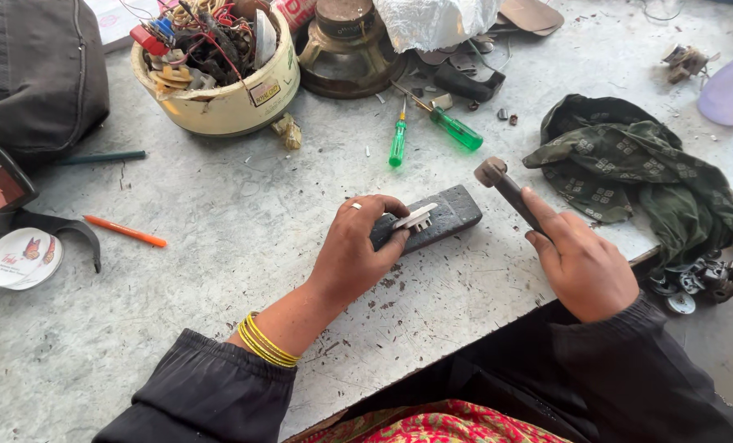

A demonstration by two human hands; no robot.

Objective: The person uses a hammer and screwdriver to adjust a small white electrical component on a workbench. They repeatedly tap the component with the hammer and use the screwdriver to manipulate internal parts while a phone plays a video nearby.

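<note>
Nearby, cream tub (pixel 219 102) bears small rectangular label (pixel 263 93) beside left hand (pixel 352 253).

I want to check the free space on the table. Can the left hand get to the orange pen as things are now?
Probably yes. The left hand presses a small white part on the dark block, so it would need to let go first. The grey table between it and the orange pen is bare.
</note>
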